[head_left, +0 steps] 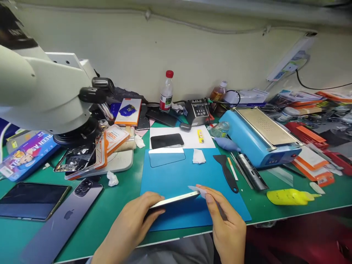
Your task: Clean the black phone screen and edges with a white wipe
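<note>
A smartphone [177, 199] is held nearly edge-on above the blue mat [170, 179], its light-coloured side toward me. My left hand [134, 220] grips its left end between thumb and fingers. My right hand [224, 220] pinches a small whitish piece of tissue [202, 191] against the phone's right end. The phone's faces are mostly hidden at this angle. Farther back on the mat lie a clear screen glass with a black border [167, 157] and a crumpled white tissue [198, 156]. A black plastic scraper [227, 174] rests at the mat's right side.
A microscope [46, 88] looms at the left above opened phone parts. Two phones lie front left, one a purple phone [66, 216]. A blue heating machine [247, 141], yellow bottle [291, 197] and blue air blower [227, 144] stand right. Behind is a red-capped bottle [166, 93].
</note>
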Tool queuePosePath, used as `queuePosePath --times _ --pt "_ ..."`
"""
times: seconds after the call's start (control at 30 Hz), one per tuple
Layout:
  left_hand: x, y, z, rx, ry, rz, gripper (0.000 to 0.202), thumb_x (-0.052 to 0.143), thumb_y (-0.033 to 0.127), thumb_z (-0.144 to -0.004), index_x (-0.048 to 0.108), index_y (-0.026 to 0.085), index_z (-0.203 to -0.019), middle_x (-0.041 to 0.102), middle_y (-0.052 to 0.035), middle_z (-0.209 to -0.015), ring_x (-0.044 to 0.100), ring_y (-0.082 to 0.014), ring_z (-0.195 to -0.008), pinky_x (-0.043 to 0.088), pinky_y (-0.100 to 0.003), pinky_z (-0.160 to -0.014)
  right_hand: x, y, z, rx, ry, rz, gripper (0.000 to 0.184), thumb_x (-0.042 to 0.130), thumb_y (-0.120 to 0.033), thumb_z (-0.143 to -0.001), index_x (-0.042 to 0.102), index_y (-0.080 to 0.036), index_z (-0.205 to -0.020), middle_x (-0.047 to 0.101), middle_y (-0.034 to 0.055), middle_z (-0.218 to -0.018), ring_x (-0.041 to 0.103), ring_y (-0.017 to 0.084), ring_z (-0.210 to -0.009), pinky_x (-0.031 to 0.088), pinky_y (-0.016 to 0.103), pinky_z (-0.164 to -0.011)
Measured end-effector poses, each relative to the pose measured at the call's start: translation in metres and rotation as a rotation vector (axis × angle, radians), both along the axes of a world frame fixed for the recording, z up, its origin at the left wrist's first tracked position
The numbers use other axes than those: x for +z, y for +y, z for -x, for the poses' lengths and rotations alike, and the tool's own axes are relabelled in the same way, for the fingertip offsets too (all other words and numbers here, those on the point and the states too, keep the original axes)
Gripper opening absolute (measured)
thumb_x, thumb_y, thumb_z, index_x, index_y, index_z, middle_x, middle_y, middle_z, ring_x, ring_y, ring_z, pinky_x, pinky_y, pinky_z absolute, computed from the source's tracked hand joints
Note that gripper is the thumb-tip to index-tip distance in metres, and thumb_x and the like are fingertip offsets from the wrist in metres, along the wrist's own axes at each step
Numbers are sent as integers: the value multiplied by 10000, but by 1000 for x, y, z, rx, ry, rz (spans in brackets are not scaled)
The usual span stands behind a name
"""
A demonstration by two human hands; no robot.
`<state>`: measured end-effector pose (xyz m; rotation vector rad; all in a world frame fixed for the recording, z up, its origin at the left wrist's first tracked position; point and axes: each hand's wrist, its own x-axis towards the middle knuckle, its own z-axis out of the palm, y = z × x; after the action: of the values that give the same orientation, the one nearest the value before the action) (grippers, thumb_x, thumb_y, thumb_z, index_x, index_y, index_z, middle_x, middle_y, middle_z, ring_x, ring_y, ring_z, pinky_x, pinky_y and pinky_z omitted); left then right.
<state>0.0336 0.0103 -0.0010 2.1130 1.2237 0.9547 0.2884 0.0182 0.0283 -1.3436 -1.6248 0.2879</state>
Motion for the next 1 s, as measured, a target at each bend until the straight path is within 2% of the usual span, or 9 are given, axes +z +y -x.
queuePosePath --times 0.13,0.27,0.43,0.57,0.77,1.0 --pt "0 0 3 -23 -49 43 114 588 298 -1137 585 320 -1248 789 9 -1134 780 -155 -1036 594 -246 -895 -7 -6 1 8 34 7 238 607 -164 -1084 765 -318 -1174 807 -46 -1161 782 116 -1079 617 202 -975" --pt "2 1 4 -44 -85 60 86 622 250 -1117 584 303 -1173 787 6 -1098 771 -146 -992 593 -239 -855 -13 -9 0 54 -14 -67 286 614 -96 -1056 757 -273 -1229 796 2 -1189 769 153 -1121 632 276 -981" --pt "3 1 3 -45 -96 78 87 638 227 -1103 590 286 -1144 788 -10 -1080 770 -161 -980 593 -250 -834 -15 -8 -3 75 -145 -196 368 628 6 -1002 739 -197 -1288 793 59 -1205 759 185 -1156 641 333 -970" --pt "3 0 4 -44 -95 89 86 630 217 -1103 597 287 -1141 789 -7 -1083 773 -167 -995 593 -258 -853 -11 -7 -4 117 -326 -325 472 700 71 -922 739 -169 -1327 799 68 -1247 756 208 -1199 624 374 -1045" --pt "4 0 3 -43 -100 90 94 613 208 -1110 591 291 -1149 785 7 -1096 765 -149 -993 584 -243 -859 -4 -1 -16 113 -495 -405 541 736 82 -899 716 -146 -1389 800 79 -1255 741 216 -1235 601 396 -1073" --pt "8 3 1 -53 -121 81 84 622 208 -1111 583 282 -1121 778 1 -1082 759 -148 -982 578 -240 -846 -4 -2 -13 160 -548 -431 479 754 46 -916 721 -121 -1364 802 81 -1244 739 203 -1232 608 382 -1062"
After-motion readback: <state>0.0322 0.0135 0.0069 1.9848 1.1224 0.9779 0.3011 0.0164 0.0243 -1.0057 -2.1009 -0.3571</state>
